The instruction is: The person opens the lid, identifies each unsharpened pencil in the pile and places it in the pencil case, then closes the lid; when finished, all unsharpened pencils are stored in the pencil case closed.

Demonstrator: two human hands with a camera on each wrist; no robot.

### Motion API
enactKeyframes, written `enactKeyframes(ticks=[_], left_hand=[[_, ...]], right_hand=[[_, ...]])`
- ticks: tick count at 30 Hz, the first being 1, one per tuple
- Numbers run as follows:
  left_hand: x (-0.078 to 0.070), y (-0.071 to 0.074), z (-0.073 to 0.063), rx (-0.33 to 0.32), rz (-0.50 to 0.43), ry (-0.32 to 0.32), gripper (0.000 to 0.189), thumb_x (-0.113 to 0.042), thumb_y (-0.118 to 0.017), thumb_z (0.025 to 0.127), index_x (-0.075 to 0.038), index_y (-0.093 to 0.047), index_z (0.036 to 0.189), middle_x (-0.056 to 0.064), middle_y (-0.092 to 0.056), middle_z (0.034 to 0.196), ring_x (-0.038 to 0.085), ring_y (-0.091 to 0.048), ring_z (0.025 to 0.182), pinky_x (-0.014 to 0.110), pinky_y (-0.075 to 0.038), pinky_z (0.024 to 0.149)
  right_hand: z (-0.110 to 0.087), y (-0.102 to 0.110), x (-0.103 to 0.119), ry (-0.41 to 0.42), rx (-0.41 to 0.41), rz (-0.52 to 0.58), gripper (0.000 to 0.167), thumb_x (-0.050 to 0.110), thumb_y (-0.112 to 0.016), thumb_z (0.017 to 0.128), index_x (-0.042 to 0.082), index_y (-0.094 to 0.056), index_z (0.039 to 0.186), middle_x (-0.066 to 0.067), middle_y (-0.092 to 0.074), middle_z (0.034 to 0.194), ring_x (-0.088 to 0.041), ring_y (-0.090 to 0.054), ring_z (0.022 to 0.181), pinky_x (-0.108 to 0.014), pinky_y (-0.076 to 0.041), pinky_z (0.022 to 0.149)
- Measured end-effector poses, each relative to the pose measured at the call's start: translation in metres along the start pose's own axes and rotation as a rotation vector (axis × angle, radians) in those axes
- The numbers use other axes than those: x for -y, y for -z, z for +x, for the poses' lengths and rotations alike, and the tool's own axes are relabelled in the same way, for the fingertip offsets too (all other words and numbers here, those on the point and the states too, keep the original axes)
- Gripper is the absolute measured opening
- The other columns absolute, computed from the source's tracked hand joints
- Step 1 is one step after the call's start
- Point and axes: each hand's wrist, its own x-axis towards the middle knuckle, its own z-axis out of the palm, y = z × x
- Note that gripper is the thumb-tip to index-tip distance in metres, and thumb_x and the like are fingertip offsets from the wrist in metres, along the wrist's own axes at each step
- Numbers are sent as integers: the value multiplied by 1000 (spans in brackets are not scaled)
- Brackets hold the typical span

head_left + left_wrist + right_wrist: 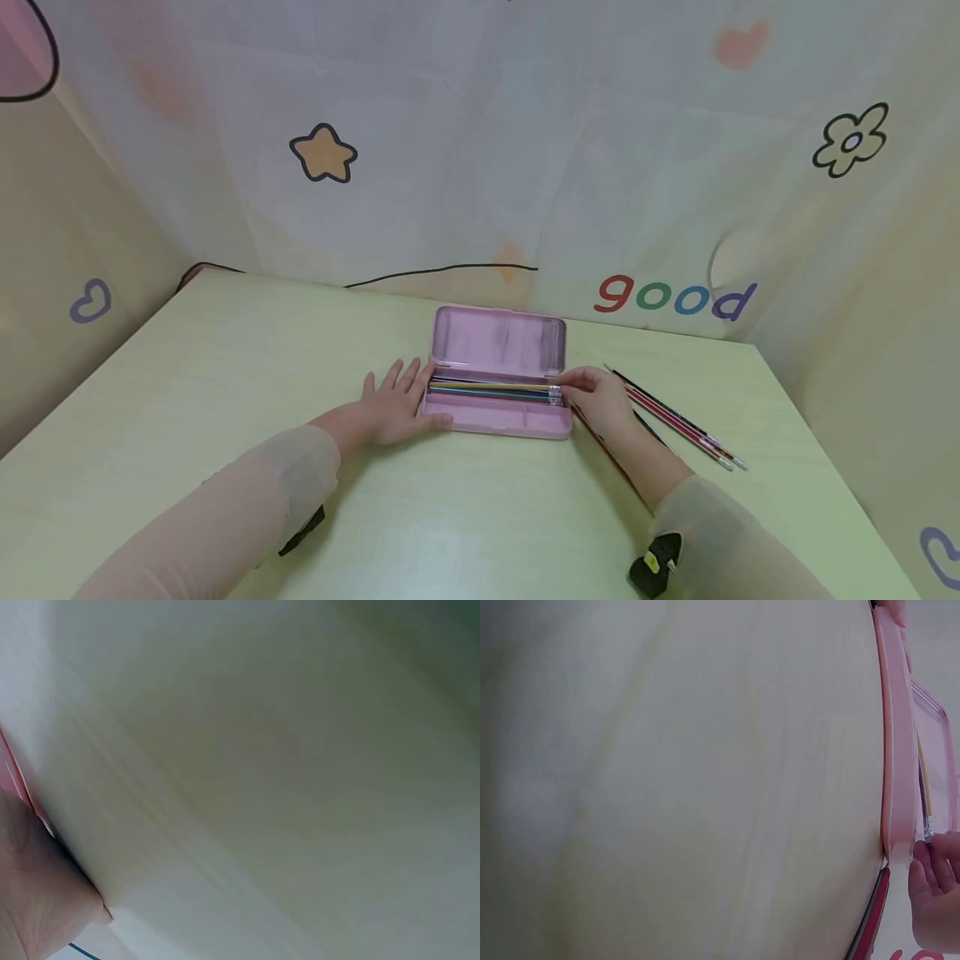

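Observation:
A pink pencil case (pixel 495 421) lies with its lid (pixel 498 340) raised at the back. Several pencils (pixel 491 394) lie side by side in its long compartment, a yellow pencil (pixel 487 386) at the back of the row. My left hand (pixel 393 408) spreads its fingers against the case's left end, the thumb along the front corner; only its palm side (pixel 45 892) shows in the left wrist view. At the right end, my right hand (pixel 600 404) pinches the eraser end of the yellow pencil between thumb and fingertips. The right wrist view shows this pencil's metal band (pixel 928 826) at the fingertips.
To the right, several red and black striped pencils (pixel 678 421) lie slantwise on the pale table (pixel 360 517). A red pencil (pixel 611 446) lies partly beneath the right forearm, close to the case's corner. Behind the table hangs a printed cloth (pixel 450 167).

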Motion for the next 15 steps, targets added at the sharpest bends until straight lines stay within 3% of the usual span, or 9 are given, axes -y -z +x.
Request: enactKeyframes(ticks=[6,12,15], left_hand=[[0,0,1,-1,1,-1,99,-78,-23,83,-11,5,150,12,4,156,35,9,140,62,3,105],[6,-8,8,-5,-6,7,103,-83,-20,78,-15,9,150,11,7,155,33,12,139,62,4,104],[10,-11,11,-18,-5,3,106,-86,-18,75,-17,10,149,10,7,155,33,12,139,62,4,104]], right_hand=[[-1,3,1,3,22,-12,16,0,-60,89,1,-69,102,-13,-65,108,-22,-58,99,-21,-48,74],[-11,10,3,-5,71,-8,20,11,-57,93,6,-67,110,-9,-63,114,-22,-52,110,-35,-43,91],[-18,17,2,-13,97,50,25,15,-56,94,5,-63,116,-10,-62,118,-22,-51,113,-37,-42,96]])
